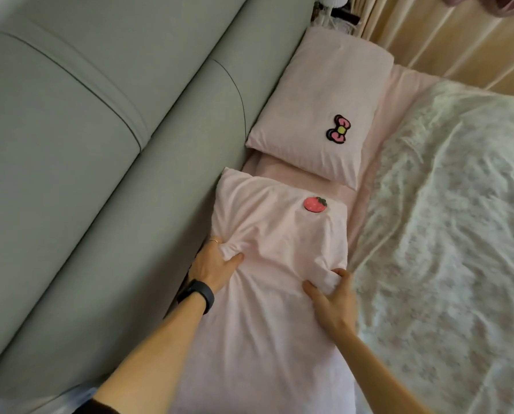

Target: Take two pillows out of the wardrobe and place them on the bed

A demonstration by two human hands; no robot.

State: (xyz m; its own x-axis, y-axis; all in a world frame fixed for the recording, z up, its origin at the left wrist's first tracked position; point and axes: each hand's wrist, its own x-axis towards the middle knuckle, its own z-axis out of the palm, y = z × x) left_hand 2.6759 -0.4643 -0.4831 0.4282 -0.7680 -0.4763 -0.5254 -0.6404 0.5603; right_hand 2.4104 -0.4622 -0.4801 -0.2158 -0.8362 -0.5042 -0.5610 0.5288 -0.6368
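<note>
1. Pillows are both on the bed (291, 177). The far pillow (315, 94) lies flat at 1 o'clock from the near pillow (279, 294), a little apart from it. Both lie along the headboard (100, 144), which is on the 9 o'clock side.
2. The left hand (216, 261) pinches a fold of cover at the 9 o'clock edge of the near pillow, with the thumb on top. Its other fingers are hidden by the fold.
3. The right hand (333, 297) grips a bunch of cover at the 3 o'clock edge, and its fingers (343, 273) curl around the cloth.
4. I judge that the two grips on opposite edges serve to slide or straighten this pillow, so that it lines up with the far one against the headboard. The task looks almost finished.
5. The quilt (444, 204) lies at 3 o'clock, just beside the pillows, which rest on the bare sheet.
6. No brand or writing can be read. There are only patches: a strawberry (315, 204) on the near pillow and a bow (338, 129) on the far one.
</note>
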